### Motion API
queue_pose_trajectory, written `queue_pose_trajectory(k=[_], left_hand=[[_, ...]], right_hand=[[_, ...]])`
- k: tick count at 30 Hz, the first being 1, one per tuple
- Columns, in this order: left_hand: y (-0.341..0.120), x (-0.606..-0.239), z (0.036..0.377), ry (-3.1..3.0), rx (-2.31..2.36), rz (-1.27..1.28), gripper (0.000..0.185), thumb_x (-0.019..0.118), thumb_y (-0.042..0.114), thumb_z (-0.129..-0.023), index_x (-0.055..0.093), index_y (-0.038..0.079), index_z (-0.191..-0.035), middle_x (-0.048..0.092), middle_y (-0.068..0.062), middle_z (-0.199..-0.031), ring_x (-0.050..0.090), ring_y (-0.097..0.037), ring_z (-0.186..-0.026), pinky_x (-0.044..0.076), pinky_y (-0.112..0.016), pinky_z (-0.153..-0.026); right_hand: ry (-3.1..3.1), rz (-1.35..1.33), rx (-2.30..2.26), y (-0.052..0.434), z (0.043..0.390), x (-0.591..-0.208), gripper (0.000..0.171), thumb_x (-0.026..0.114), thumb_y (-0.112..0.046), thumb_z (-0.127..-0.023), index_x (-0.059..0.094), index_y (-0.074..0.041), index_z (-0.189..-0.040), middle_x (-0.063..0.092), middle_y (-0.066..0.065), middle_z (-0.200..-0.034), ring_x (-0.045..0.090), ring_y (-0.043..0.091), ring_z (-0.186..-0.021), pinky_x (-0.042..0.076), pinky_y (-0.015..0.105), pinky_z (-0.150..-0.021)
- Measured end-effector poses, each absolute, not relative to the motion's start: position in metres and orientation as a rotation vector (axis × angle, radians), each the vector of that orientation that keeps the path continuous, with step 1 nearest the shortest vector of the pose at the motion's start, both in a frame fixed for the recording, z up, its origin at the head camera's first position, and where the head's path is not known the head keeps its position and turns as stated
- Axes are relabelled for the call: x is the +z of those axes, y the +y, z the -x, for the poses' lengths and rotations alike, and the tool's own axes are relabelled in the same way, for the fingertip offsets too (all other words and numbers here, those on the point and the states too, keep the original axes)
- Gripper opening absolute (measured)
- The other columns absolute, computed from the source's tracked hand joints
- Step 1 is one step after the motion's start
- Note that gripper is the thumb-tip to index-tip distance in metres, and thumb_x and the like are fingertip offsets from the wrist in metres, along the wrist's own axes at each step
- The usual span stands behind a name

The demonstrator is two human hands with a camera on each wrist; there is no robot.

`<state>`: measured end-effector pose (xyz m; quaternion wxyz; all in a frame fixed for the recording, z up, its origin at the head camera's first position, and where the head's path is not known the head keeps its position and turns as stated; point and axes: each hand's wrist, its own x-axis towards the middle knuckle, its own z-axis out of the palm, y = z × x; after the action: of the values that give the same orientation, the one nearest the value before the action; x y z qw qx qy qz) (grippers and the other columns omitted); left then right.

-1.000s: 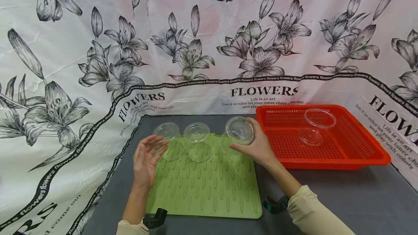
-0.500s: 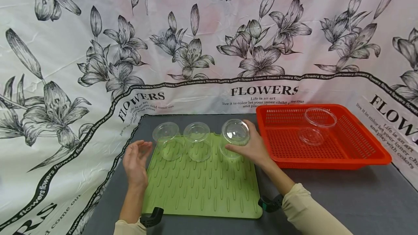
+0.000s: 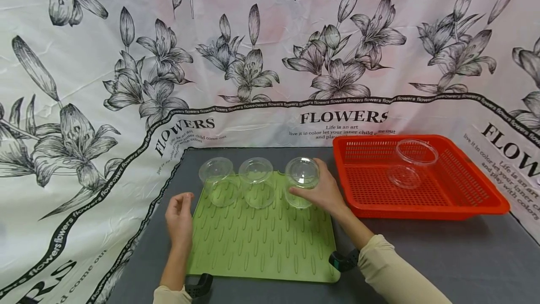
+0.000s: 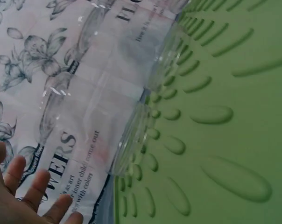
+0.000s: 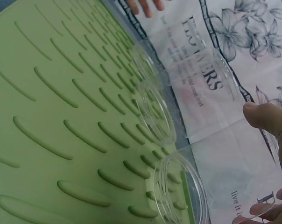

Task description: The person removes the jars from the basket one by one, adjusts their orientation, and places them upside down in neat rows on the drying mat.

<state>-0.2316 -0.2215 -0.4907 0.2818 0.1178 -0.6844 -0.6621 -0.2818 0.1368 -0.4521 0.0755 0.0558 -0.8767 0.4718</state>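
Since the earlier frame the right hand [image 3: 322,191] had lowered the rightmost clear cup [image 3: 301,182] from a tilted pose to stand mouth-down on the mat, while the left hand [image 3: 179,217] had drawn back from the cups toward the mat's left edge. The floral backdrop cloth [image 3: 84,83] hung behind the grey worktop [image 3: 443,257]. On the worktop lay the green ridged mat [image 3: 261,243], with the red perforated basket [image 3: 472,201] just to its right; two clear lids [image 3: 404,176] lay in the basket. Three inverted clear cups stood in a row along the mat's far edge, the left cup [image 3: 217,179] and middle cup [image 3: 255,186] untouched. The right hand's grip was closed around the rightmost cup; the left hand held nothing, its fingers loosely curled.
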Motion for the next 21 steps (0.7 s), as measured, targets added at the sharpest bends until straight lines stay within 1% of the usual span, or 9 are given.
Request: queue_pose_trajectory(k=[3, 5, 7, 10, 12, 14, 16, 21], left_hand=[[-0.223, -0.496, 0.231, -1.962, -1.724, -0.392, 0.03, 0.057, 0.029, -0.106, 0.062, 0.002, -0.116, 0.064, 0.012, -0.109, 0.056, 0.006, -0.104, 0.043, -0.015, -0.091], [-0.224, -0.498, 0.231, -2.038, -1.703, -0.427, 0.033, 0.056, 0.032, -0.106, 0.062, 0.003, -0.12, 0.062, 0.008, -0.114, 0.053, 0.005, -0.106, 0.043, -0.021, -0.092], [-0.225, -0.499, 0.23, -2.097, -1.692, -0.442, 0.036, 0.055, 0.034, -0.106, 0.06, 0.004, -0.124, 0.06, 0.001, -0.119, 0.052, -0.002, -0.111, 0.042, -0.029, -0.095], [-0.225, -0.5, 0.229, -2.139, -1.696, -0.434, 0.04, 0.053, 0.035, -0.107, 0.057, 0.002, -0.127, 0.058, -0.012, -0.128, 0.053, -0.019, -0.123, 0.042, -0.04, -0.101], [-0.225, -0.5, 0.228, -2.153, -1.697, -0.431, 0.04, 0.052, 0.036, -0.107, 0.056, 0.001, -0.127, 0.056, -0.018, -0.132, 0.051, -0.028, -0.129, 0.041, -0.046, -0.103], [-0.225, -0.501, 0.228, -2.167, -1.696, -0.434, 0.041, 0.051, 0.036, -0.107, 0.056, 0.001, -0.127, 0.055, -0.02, -0.134, 0.05, -0.032, -0.131, 0.041, -0.048, -0.105], [-0.224, -0.501, 0.228, -2.186, -1.687, -0.442, 0.042, 0.05, 0.038, -0.107, 0.055, 0.001, -0.127, 0.055, -0.02, -0.135, 0.05, -0.033, -0.131, 0.041, -0.047, -0.104], [-0.224, -0.504, 0.228, -2.249, -1.647, -0.46, 0.048, 0.048, 0.044, -0.107, 0.056, 0.001, -0.128, 0.056, -0.021, -0.135, 0.051, -0.034, -0.126, 0.041, -0.046, -0.101]], right_hand=[[-2.645, -0.151, 1.412, 0.136, 0.284, -0.453, 0.113, 0.092, -0.042, -0.071, 0.028, -0.006, -0.157, 0.055, 0.023, -0.14, 0.058, 0.041, -0.126, 0.052, 0.058, -0.1], [-2.658, -0.144, 1.403, 0.136, 0.285, -0.454, 0.113, 0.091, -0.043, -0.072, 0.028, -0.006, -0.157, 0.054, 0.023, -0.141, 0.057, 0.041, -0.127, 0.052, 0.059, -0.101], [-2.671, -0.131, 1.391, 0.137, 0.286, -0.454, 0.113, 0.091, -0.045, -0.072, 0.028, -0.005, -0.157, 0.053, 0.024, -0.142, 0.056, 0.041, -0.128, 0.051, 0.059, -0.101], [-2.678, -0.127, 1.376, 0.138, 0.287, -0.453, 0.112, 0.091, -0.046, -0.072, 0.029, -0.005, -0.157, 0.053, 0.024, -0.143, 0.056, 0.041, -0.128, 0.051, 0.059, -0.101], [-2.678, -0.128, 1.374, 0.138, 0.288, -0.453, 0.112, 0.091, -0.046, -0.072, 0.029, -0.005, -0.157, 0.053, 0.023, -0.143, 0.056, 0.041, -0.128, 0.051, 0.058, -0.101], [-2.683, -0.132, 1.373, 0.138, 0.288, -0.453, 0.113, 0.09, -0.048, -0.072, 0.029, -0.005, -0.157, 0.053, 0.023, -0.143, 0.057, 0.04, -0.127, 0.051, 0.058, -0.1], [-2.695, -0.135, 1.368, 0.137, 0.29, -0.453, 0.114, 0.09, -0.05, -0.072, 0.028, -0.006, -0.157, 0.052, 0.023, -0.144, 0.056, 0.041, -0.129, 0.051, 0.058, -0.101], [-2.745, -0.141, 1.34, 0.135, 0.292, -0.453, 0.117, 0.086, -0.056, -0.073, 0.024, -0.007, -0.16, 0.044, 0.024, -0.153, 0.049, 0.044, -0.136, 0.048, 0.063, -0.105]])
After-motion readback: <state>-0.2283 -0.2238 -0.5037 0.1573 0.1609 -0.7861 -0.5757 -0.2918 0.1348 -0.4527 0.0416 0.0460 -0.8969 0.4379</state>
